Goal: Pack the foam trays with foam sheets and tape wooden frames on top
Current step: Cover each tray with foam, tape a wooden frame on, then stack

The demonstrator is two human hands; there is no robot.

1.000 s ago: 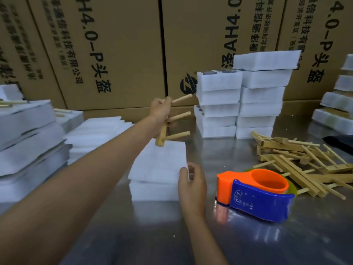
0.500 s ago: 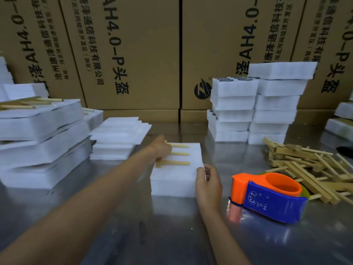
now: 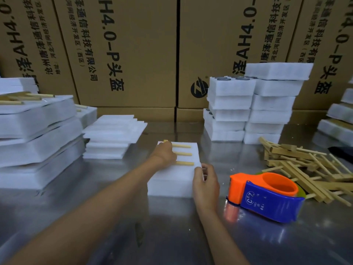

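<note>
You have a single view, worn on your head, looking forward and down across the worktop (image 3: 172,236). It sits close: your forearms run in from the bottom edge, and your hands meet near the frame's centre. Beyond the worktop, the view faces a wall of cardboard boxes (image 3: 133,54), filling the upper half.

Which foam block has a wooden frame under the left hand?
The foam block in front, alone on the table: the left hand presses a frame onto it.
</note>
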